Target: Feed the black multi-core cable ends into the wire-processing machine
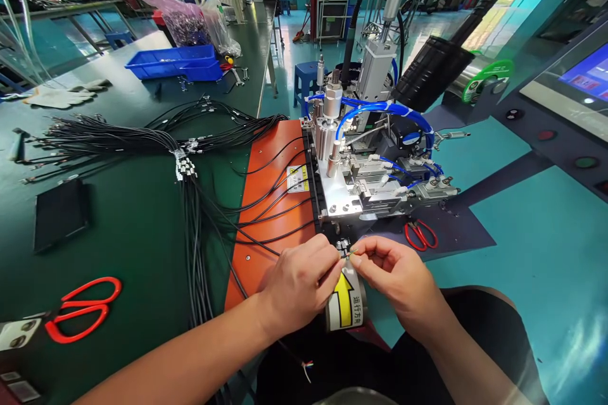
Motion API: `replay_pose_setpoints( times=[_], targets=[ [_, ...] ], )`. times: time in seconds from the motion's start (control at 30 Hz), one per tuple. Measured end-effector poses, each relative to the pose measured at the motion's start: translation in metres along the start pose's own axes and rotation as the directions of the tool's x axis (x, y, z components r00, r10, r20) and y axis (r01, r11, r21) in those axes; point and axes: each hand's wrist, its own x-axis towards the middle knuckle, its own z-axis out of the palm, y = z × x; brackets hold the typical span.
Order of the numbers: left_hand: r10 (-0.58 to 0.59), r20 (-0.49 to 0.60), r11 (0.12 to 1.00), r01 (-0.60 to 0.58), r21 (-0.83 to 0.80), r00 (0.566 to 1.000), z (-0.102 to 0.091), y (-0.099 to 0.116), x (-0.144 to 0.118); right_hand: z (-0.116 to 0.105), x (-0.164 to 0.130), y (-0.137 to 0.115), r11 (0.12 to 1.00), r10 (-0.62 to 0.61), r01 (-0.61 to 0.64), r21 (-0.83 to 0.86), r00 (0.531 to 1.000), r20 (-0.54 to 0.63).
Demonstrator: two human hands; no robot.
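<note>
My left hand [304, 272] is closed in a pinch on the end of a black cable [261, 245], which runs in from the left over an orange plate [275, 215]. Fingertips of my right hand [396, 272] pinch the thin coloured wires [350, 254] at that end, close to the left fingers. Just beyond the fingertips is the front of a metal machine [339, 193] with blue air hoses. Several other black cables lead across the plate into its edge. Below the hands sits a cylinder with a yellow arrow label [349, 300]. Another cable end with bare coloured wires [307, 365] hangs near my lap.
Bundles of black cables [123, 136] lie on the green table [137, 221]. Red-handled scissors [85, 310] rest at the left, another red-handled pair [420, 235] right of the machine. A blue tray [173, 63] stands at the back. A control panel [560, 133] with buttons is at the right.
</note>
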Motion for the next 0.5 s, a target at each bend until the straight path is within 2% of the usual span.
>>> replay_pose_setpoints(
  times=[0.17,0.5],
  targets=[
    [-0.011,-0.016,1.0,0.012,0.018,1.0,0.002,-0.0012,-0.0006,-0.0014,0.0016,0.0021,0.997,-0.02,0.019,-0.069,1.0,-0.008],
    [-0.038,-0.006,0.999,0.038,0.017,0.999,0.0033,-0.0018,-0.0014,-0.0013,0.0014,0.0028,1.0,0.002,-0.001,0.02,1.0,-0.018]
  ],
)
